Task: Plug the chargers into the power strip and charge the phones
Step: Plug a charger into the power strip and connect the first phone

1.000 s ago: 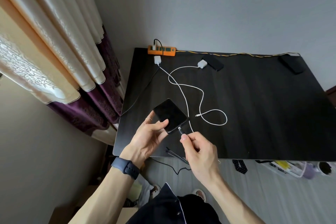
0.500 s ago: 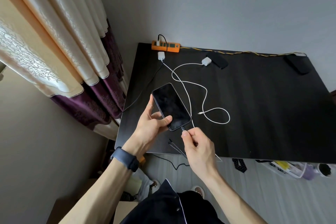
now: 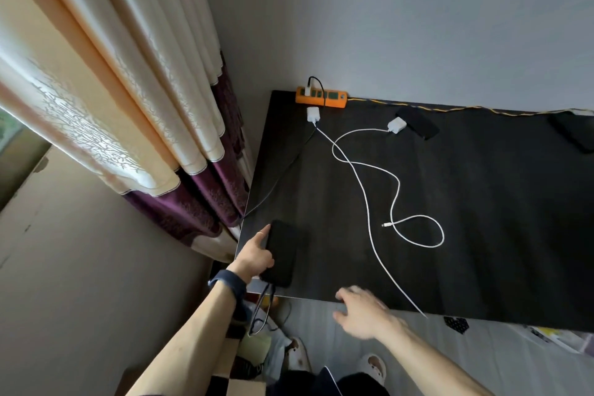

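Observation:
A black phone (image 3: 281, 252) lies at the near left corner of the dark table (image 3: 482, 219), a black cable (image 3: 262, 305) running from its near end over the edge. My left hand (image 3: 257, 254) rests on the phone's left side. My right hand (image 3: 363, 309) hovers blurred at the near edge, fingers spread, holding nothing. An orange power strip (image 3: 321, 96) sits at the far left with one white charger (image 3: 308, 90) plugged in. Two white chargers (image 3: 313, 114) (image 3: 397, 125) lie unplugged on the table with white cables (image 3: 395, 190). Two more black phones (image 3: 418, 122) (image 3: 573, 132) lie at the far side.
A curtain (image 3: 135, 90) hangs left of the table, a grey wall (image 3: 418, 10) behind it. The strip's yellow cord (image 3: 450, 109) runs along the far edge. Clutter and slippers (image 3: 371, 366) lie on the floor below the near edge.
The phone was held up in my left hand while my right hand pushed the black cable's plug into it. Now the phone lies flat at the table's corner and my right hand has let go.

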